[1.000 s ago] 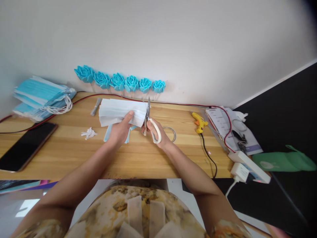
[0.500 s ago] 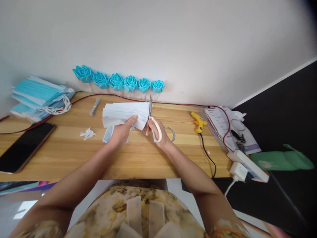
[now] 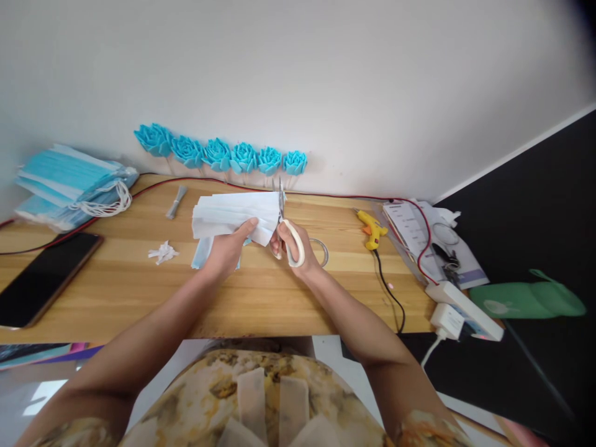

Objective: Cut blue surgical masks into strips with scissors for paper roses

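Note:
My left hand (image 3: 226, 248) grips a white pleated face mask (image 3: 233, 213) above the wooden desk (image 3: 139, 292), thumb on its lower right corner. My right hand (image 3: 297, 251) is closed through the white handles of a pair of scissors (image 3: 285, 225). The blades point up and away and sit at the mask's right edge. A light blue mask piece (image 3: 202, 252) lies on the desk under my left hand.
Blue mask flowers (image 3: 218, 153) line the wall. A stack of blue masks (image 3: 69, 185) and a phone (image 3: 44, 278) lie left. A white scrap (image 3: 162, 252), tape ring (image 3: 321, 248), yellow glue gun (image 3: 371, 228), papers (image 3: 431, 239) and power strip (image 3: 465, 304) are around.
The mask has shifted slightly right toward the scissors, and the blades now meet its right edge. Both hands stay in nearly the same place.

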Demonstrator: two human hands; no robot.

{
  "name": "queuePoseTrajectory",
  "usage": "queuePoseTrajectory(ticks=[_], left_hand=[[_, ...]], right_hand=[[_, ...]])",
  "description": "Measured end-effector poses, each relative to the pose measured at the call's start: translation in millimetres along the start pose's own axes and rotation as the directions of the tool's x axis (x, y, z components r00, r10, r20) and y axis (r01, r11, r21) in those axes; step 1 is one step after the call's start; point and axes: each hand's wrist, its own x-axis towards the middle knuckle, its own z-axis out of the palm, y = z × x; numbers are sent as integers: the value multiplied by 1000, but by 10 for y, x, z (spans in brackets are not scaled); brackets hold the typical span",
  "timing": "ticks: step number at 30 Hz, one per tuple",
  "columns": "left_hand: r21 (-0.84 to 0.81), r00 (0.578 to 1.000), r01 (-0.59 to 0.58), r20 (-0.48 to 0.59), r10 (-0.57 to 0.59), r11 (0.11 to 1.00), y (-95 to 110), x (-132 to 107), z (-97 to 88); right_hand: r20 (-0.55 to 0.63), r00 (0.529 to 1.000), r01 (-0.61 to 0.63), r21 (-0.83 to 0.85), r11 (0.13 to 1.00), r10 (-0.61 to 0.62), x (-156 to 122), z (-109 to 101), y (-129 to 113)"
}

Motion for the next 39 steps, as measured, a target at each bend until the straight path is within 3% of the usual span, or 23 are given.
queuePoseTrajectory(ticks=[12,20,23,28,31,34,37,39], left_hand=[[-41,999,-5,-40,3,999,30,-27,22],[-285,997,-73,-46,63,956,169,20,57],[-317,998,-46,-53,30,947,163,73,4],[-384,984,-86,-177,18,920,185,128,-26],[-412,978,-93,-210,5,906,258,165,-48],[-413,963,-177,-260,71,893,369,233,-149],[-391,925,-304,-340,171,869,470,317,-304],[-357,938,-242,-322,125,902,497,355,-377]], right_hand=[[-20,999,-25,23,999,25,14,7,11],[-3,999,-37,49,998,37,12,35,-13],[28,998,-63,34,997,62,14,30,-1],[160,985,-52,-38,998,57,19,-16,32],[274,960,-24,-101,995,51,18,-28,26],[385,916,-57,-148,987,111,8,-50,-12],[542,820,-74,-213,974,181,-1,-132,-72],[650,740,-62,-189,980,172,4,-213,-112]])
